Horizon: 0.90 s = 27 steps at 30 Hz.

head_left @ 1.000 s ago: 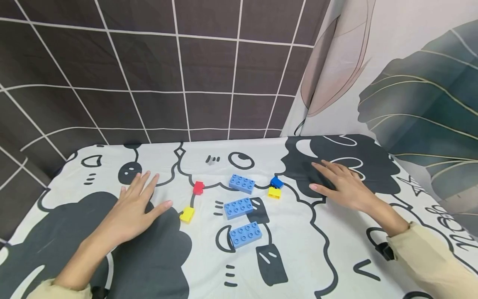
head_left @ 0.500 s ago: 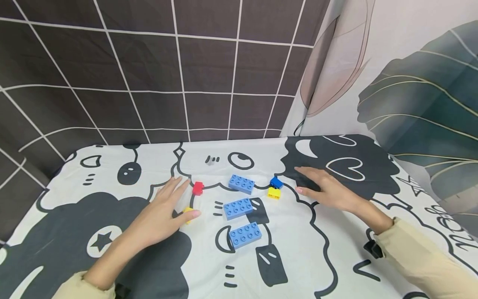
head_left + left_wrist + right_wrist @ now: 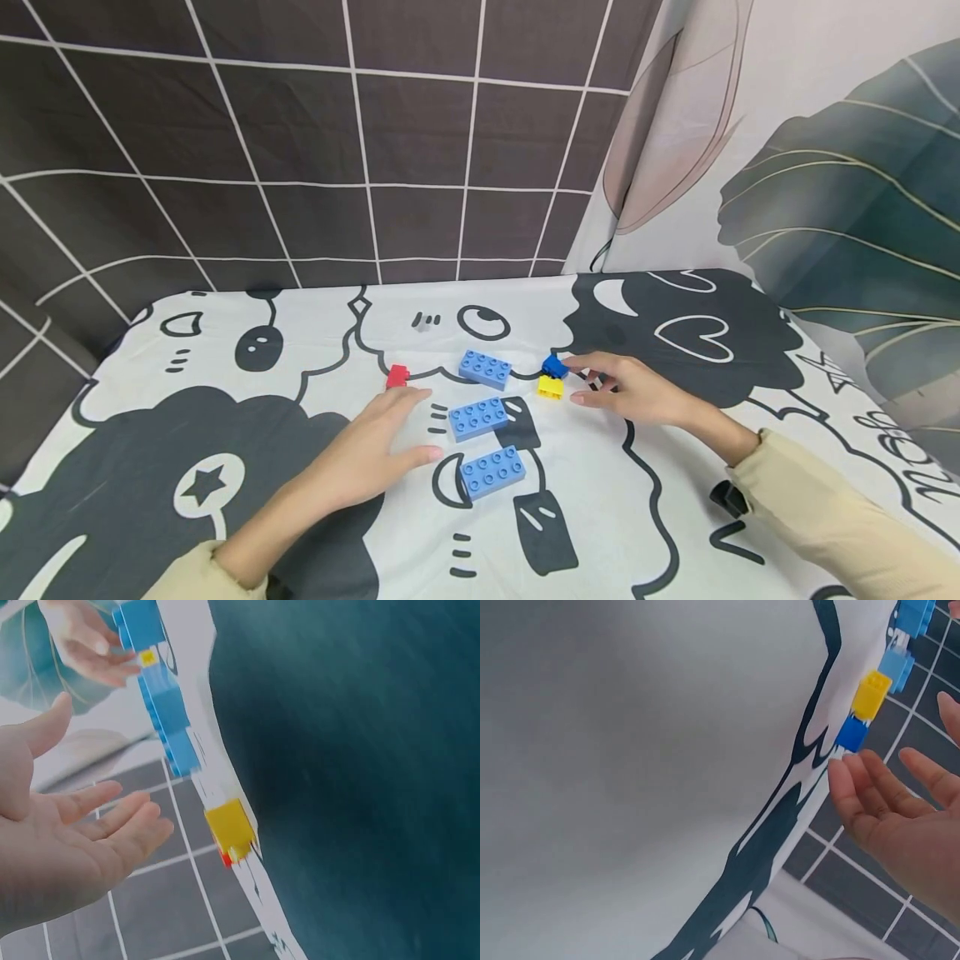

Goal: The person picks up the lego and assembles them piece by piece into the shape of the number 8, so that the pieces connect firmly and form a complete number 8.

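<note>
In the head view my left hand (image 3: 367, 458) hovers with relaxed fingers over the spot of the yellow brick, which it hides there; the red brick (image 3: 397, 376) shows just beyond its fingers. The left wrist view shows that yellow brick (image 3: 230, 827) apart from the hand. My right hand (image 3: 641, 390) has its fingertips beside the small blue brick (image 3: 555, 367); whether they touch it I cannot tell. Against that blue brick lies another yellow brick (image 3: 551, 387). Between the hands lie light blue bricks: a far one (image 3: 485, 369), a middle one (image 3: 478, 418) and a near one (image 3: 492, 472).
A black and white patterned cloth (image 3: 600, 517) covers the surface. Behind it hangs a dark gridded cloth (image 3: 300, 133), with a leaf-patterned curtain (image 3: 847, 192) at the right.
Both hands have moved inward, the left rightward over the yellow brick and the right leftward to the small blue brick. The bricks have not visibly moved.
</note>
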Each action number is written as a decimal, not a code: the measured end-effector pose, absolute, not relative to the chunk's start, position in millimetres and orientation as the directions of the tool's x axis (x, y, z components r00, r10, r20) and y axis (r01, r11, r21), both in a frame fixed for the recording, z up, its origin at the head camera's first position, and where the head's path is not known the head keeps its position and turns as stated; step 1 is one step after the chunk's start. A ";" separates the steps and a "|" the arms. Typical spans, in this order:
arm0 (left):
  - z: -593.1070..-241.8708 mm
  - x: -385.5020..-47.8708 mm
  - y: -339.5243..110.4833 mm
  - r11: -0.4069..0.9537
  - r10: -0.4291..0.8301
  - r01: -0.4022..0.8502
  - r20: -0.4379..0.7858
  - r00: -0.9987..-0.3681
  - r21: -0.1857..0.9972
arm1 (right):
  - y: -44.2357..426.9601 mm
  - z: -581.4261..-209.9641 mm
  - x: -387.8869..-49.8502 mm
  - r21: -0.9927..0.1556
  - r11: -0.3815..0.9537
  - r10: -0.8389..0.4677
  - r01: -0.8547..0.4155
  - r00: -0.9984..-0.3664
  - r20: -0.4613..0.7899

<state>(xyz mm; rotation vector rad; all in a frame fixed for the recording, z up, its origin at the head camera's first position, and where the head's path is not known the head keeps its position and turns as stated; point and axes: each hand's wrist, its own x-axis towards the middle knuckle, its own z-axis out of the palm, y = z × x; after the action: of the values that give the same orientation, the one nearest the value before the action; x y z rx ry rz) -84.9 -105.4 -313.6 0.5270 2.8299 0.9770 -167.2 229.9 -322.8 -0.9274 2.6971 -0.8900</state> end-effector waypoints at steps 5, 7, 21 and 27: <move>-315.2 -83.9 -95.8 0.708 0.379 0.282 -0.011 -0.925 0.648 | 225.7 -324.7 -168.8 -0.607 0.602 -0.630 -0.518 -0.776 0.038; -315.8 -83.7 -93.2 0.699 0.398 0.281 -0.032 -0.917 0.657 | 224.5 -325.3 -169.5 -0.614 0.595 -0.635 -0.519 -0.771 0.035; -321.2 -83.3 -81.1 0.625 0.540 0.344 -0.069 -0.839 0.701 | 217.9 -326.7 -172.8 -0.642 0.589 -0.641 -0.490 -0.768 -0.002; -325.9 -84.4 -77.4 0.619 0.563 0.368 -0.066 -0.824 0.694 | 216.5 -326.3 -173.1 -0.644 0.586 -0.643 -0.491 -0.766 -0.002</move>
<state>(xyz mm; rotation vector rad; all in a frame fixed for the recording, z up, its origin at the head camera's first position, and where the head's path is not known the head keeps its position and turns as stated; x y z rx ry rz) -84.4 -77.4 -325.9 0.7561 2.5688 1.0085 -173.1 216.5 -326.3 -0.9394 2.5824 -0.9419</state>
